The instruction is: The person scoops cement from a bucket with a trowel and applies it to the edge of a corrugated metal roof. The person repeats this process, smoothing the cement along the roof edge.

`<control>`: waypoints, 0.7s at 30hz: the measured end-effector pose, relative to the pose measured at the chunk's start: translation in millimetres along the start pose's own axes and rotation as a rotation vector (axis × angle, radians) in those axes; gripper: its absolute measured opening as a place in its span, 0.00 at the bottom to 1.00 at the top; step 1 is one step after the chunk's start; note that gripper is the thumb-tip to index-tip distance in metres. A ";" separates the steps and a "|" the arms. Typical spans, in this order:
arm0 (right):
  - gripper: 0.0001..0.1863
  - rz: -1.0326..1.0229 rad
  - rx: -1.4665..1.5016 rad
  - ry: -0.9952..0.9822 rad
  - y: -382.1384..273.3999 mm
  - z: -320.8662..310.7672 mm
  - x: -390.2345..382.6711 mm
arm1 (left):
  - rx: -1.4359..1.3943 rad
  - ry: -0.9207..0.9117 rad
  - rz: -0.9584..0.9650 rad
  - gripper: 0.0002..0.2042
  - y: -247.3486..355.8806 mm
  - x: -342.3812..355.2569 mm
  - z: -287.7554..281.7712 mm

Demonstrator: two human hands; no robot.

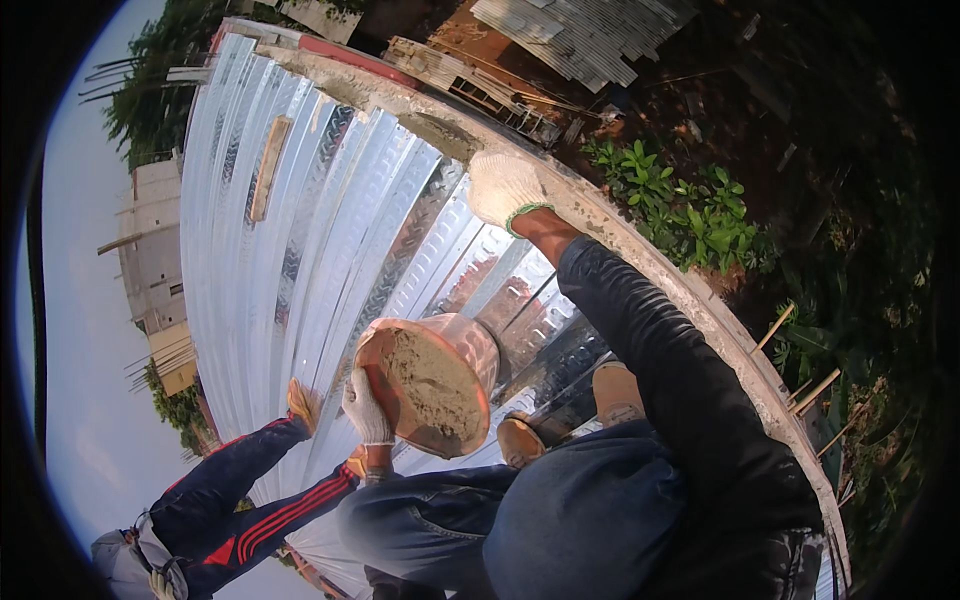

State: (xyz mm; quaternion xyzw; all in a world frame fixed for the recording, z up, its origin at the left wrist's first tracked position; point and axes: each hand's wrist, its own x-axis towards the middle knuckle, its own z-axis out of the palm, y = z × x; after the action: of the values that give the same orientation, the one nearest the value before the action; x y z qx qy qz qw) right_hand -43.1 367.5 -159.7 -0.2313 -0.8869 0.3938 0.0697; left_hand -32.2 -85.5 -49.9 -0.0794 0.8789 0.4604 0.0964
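Observation:
My left hand, in a pale knit glove, grips the rim of an orange pan with grey-brown mortar inside, held over the ribbed metal sheets near my knees. My right hand, in a cream glove with a green cuff, is extended up to the concrete edge, against a patch of wet mortar. Its fingers are mostly hidden, so I cannot tell what, if anything, they hold. My boots rest on the sheets beyond the pan.
At lower left another person in striped trousers stands on the sheets. A wooden strip lies on them. Past the curb the ground drops to plants and tin roofing. Sticks jut out along the right edge.

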 end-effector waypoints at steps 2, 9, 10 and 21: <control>0.16 0.016 0.000 -0.039 -4.9 5.4 0.8 | 0.006 0.015 0.013 0.17 -2.0 1.4 -0.2; 0.17 -0.003 0.143 -0.002 -4.3 -22.1 -82.2 | 0.035 0.044 0.063 0.16 -15.1 4.7 -18.5; 0.18 0.008 0.176 0.012 -2.6 -29.3 -94.4 | 0.030 0.033 0.058 0.16 -17.8 4.9 -22.0; 0.19 0.143 0.146 0.047 -6.6 -36.2 -129.5 | 0.012 0.039 0.041 0.15 1.8 -8.3 -6.1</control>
State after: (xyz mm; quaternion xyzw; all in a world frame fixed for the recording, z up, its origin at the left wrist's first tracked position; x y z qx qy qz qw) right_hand 80.0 327.5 -122.7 -0.2975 -0.8351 0.4560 0.0789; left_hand -25.1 -89.2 -43.0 -0.0697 0.8849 0.4552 0.0704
